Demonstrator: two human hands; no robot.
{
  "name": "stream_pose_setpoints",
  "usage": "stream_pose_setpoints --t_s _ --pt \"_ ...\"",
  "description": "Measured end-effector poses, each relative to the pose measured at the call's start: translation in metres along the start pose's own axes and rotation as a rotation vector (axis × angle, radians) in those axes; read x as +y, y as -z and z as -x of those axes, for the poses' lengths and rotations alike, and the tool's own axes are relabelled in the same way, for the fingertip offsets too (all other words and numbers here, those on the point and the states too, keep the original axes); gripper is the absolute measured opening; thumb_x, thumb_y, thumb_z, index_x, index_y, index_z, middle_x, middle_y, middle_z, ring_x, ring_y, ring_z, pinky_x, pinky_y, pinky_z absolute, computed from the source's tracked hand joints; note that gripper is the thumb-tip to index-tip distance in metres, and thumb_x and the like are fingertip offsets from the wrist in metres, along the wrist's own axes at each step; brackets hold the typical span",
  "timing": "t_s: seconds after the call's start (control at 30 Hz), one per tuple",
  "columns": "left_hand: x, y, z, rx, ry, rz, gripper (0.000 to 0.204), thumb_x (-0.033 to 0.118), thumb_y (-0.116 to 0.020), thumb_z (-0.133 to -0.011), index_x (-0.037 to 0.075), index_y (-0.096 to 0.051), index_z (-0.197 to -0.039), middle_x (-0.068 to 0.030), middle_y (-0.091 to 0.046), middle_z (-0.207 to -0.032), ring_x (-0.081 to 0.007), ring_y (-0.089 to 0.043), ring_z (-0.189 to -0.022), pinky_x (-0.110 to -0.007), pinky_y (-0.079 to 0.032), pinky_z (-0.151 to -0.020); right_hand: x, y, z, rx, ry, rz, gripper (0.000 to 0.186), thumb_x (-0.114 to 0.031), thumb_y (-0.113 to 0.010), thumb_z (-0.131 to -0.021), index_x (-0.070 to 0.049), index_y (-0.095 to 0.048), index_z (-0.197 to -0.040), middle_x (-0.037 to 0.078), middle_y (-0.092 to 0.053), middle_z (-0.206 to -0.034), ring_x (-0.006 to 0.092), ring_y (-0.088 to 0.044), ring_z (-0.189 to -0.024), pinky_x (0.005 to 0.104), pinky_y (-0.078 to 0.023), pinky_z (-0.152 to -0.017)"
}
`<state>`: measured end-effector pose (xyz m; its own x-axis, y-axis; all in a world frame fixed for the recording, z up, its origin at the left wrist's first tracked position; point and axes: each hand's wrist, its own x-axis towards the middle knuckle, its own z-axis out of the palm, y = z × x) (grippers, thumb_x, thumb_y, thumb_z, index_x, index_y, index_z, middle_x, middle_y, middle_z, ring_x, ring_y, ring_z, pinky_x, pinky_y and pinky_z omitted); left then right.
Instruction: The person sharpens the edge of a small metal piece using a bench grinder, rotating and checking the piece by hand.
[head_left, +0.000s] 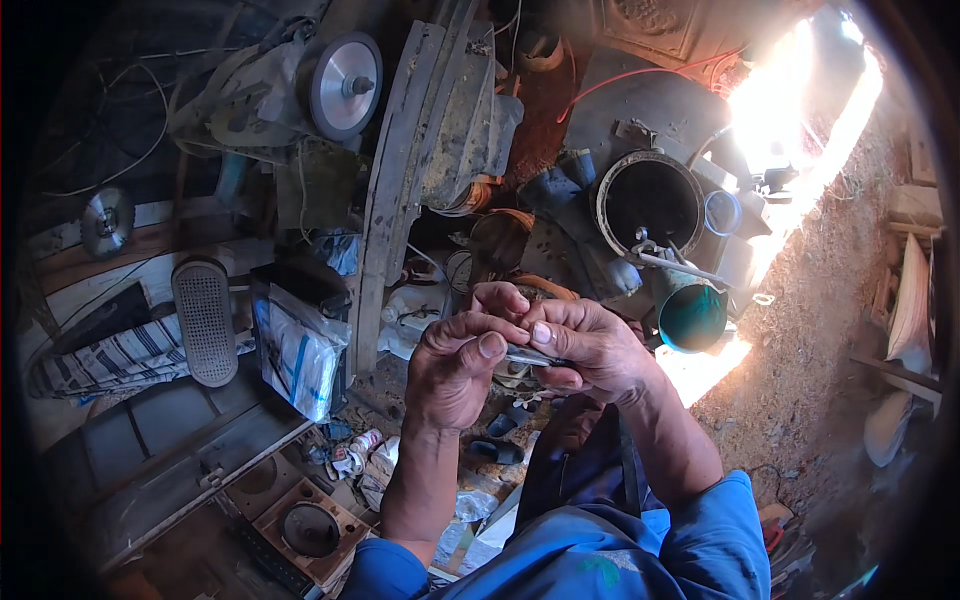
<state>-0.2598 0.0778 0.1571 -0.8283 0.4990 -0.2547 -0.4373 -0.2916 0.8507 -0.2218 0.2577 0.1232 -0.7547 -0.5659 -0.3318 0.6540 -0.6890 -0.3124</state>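
A small, thin, silvery metal piece [537,357] lies crosswise between my two hands, held up in front of my body. My right hand [600,352] grips it, thumb on top and fingers curled beneath. From the other side, my left hand [455,365] has its thumb and bent fingers closed at the piece's left end, its fingertips meeting those of the right hand. Fingers cover much of the piece, so its exact kind does not show.
At the upper left, a grinding wheel [346,87] sits on a machine beside a long wooden beam [392,190]. Ahead stand a round dark drum [652,207] and a teal bucket [692,318]. A plastic-bagged package [297,350] is left; sandals [497,450] and litter lie below.
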Motion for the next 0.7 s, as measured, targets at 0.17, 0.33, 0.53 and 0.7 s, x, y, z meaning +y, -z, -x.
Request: stream_pose_setpoints --t_s 0.17,0.33,0.53,0.7 --pt "0.004 0.002 0.003 -0.015 0.036 0.046 0.022 0.018 -0.063 -0.088 0.001 -0.072 -0.099 -0.0147 -0.051 -0.122 -0.023 -0.046 -0.121 -0.039 -0.034 -0.107 0.006 -0.003 -0.004 -0.015 0.046 -0.053 0.029 -0.032 -0.06 -0.097 -0.005 -0.057 -0.089 -0.003 -0.048 -0.063 0.004 -0.041 -0.049 0.0193 -0.029 -0.043" --pt "0.006 0.0 0.001 -0.04 0.012 0.038 0.023 0.016 -0.063 -0.087 0.001 -0.071 -0.102 -0.0144 -0.051 -0.123 -0.0228 -0.045 -0.121 -0.039 -0.034 -0.107 0.006 -0.002 -0.005 -0.008 0.072 -0.086 0.029 -0.032 -0.059 -0.098 -0.005 -0.058 -0.088 -0.002 -0.049 -0.064 0.0043 -0.042 -0.049 0.0191 -0.029 -0.044" --pt "0.008 -0.002 0.002 -0.033 -0.031 -0.06 0.025 0.016 -0.071 -0.084 0.004 -0.071 -0.106 -0.0133 -0.05 -0.125 -0.0203 -0.046 -0.12 -0.037 -0.034 -0.105 0.012 -0.001 -0.011 -0.015 0.153 -0.045 0.028 -0.03 -0.058 -0.098 -0.004 -0.06 -0.086 0.0 -0.054 -0.063 0.0048 -0.041 -0.047 0.0193 -0.03 -0.043" --pt "0.012 -0.002 -0.007 -0.108 -0.185 -0.28 0.021 0.013 -0.071 -0.087 0.006 -0.069 -0.106 -0.0102 -0.051 -0.125 -0.0188 -0.047 -0.118 -0.036 -0.043 -0.101 0.007 -0.001 -0.014 -0.049 0.146 -0.063 0.028 -0.028 -0.057 -0.099 -0.004 -0.062 -0.086 0.003 -0.06 -0.067 0.006 -0.048 -0.049 0.0189 -0.034 -0.043"
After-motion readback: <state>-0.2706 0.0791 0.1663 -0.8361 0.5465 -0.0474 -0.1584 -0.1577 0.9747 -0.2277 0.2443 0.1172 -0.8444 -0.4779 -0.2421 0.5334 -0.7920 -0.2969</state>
